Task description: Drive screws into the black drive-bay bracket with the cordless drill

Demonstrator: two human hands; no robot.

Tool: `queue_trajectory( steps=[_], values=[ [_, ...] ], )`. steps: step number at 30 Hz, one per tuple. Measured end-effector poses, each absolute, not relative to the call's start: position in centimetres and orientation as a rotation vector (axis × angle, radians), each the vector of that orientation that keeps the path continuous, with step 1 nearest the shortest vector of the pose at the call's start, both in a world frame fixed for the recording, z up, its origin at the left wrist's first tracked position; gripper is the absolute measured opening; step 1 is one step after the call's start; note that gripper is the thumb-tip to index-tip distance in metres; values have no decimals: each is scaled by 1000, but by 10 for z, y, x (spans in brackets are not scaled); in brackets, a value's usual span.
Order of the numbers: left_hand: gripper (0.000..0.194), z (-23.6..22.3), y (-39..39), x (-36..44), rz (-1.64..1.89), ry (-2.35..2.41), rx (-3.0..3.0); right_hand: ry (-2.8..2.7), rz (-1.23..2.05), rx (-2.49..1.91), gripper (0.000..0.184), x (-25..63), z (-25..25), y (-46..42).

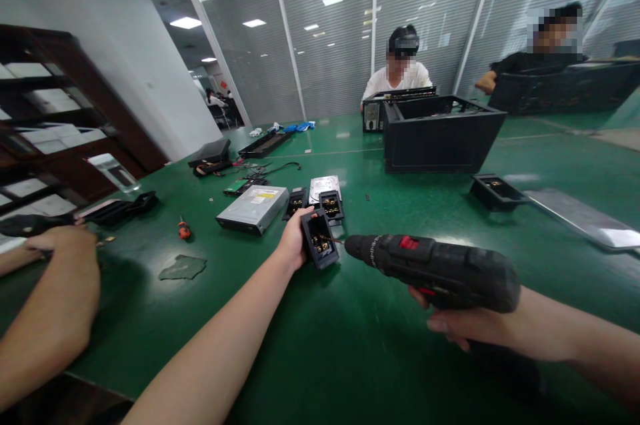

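Observation:
My left hand is closed around the left side of a small black box, which is tilted with its open face toward me. Brass-coloured metal parts show inside it. My right hand grips the handle of a black cordless drill with red accents. The drill points left, and its thin bit reaches the opening of the box; whether the tip touches a part inside cannot be made out. Just behind the held box are two similar black boxes and a silver hard drive.
A silver optical drive, an orange screwdriver and a dark flat scrap lie to the left. Another person's arm is at far left. Across the green table stands a black computer case; two people sit behind cases. Another black box lies right.

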State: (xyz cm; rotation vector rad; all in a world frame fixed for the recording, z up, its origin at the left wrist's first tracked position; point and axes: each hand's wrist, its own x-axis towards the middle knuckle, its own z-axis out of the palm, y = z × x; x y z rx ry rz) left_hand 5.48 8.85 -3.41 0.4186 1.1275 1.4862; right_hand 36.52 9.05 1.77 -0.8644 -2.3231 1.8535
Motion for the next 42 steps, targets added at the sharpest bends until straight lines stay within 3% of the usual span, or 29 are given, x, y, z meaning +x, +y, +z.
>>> queue_trajectory(
  steps=[42],
  values=[
    [32,-38,90,52,1476,1138,423,-2313,1840,-836,25,366,9,93]
  ],
)
